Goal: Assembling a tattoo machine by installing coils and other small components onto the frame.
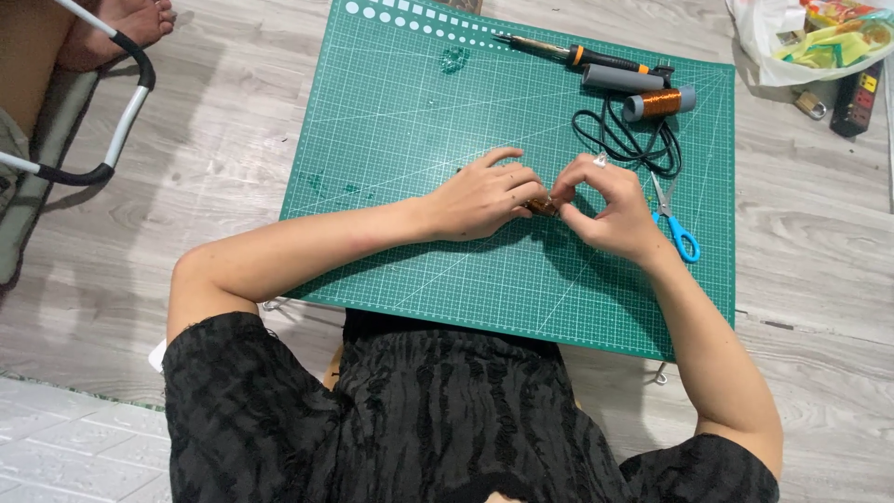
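One green cutting mat [419, 140] fills the middle of the frame, and two hands meet just right of its centre. The left hand [484, 197] and the right hand [605, 210] both close their fingertips on one small copper-coloured piece [542, 206], which sits between them, pinched from either side and mostly hidden by the fingers; what exactly it is cannot be told.

In the upper right of the mat lie one soldering iron [568, 53] with an orange and black handle, one plain grey tube [622, 78] and one grey spool wound with copper wire [659, 102]. A black cord [626, 142] loops below them, close to the right hand. One pair of blue-handled scissors [675, 224] lies touching the right side of that hand.

At the top right corner of the frame sit one white plastic bag [773, 47] and one black power strip [857, 98].
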